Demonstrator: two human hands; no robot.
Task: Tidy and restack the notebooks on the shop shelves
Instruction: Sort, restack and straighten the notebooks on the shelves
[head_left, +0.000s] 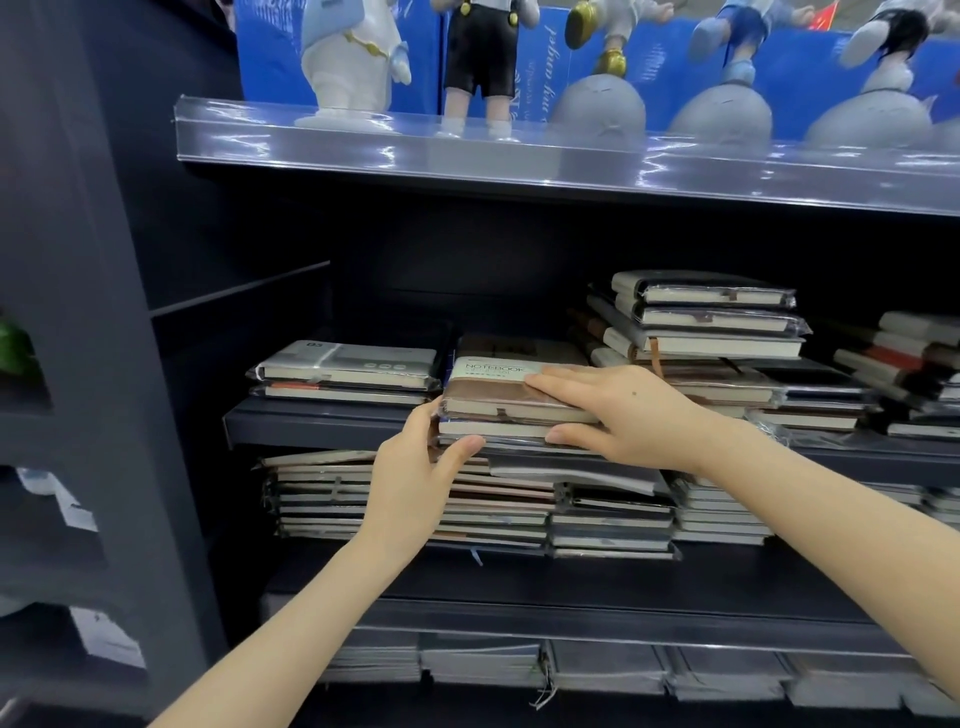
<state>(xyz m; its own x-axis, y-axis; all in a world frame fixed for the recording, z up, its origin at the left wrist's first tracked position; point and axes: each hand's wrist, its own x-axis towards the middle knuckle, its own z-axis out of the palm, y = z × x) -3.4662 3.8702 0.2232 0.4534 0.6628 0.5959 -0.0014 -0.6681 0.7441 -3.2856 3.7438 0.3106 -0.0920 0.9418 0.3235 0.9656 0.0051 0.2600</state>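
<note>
Both left hand (413, 470) and right hand (631, 415) curl fingers (558, 383) round the notebook stack (493, 402) at the shelf edge (311, 426).

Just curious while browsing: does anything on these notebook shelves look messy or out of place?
Yes. At the right of the middle shelf, the tall pile is fanned out, its notebooks turned at different angles. On the shelf below, a dark notebook lies tilted on top of the stacks.
</note>
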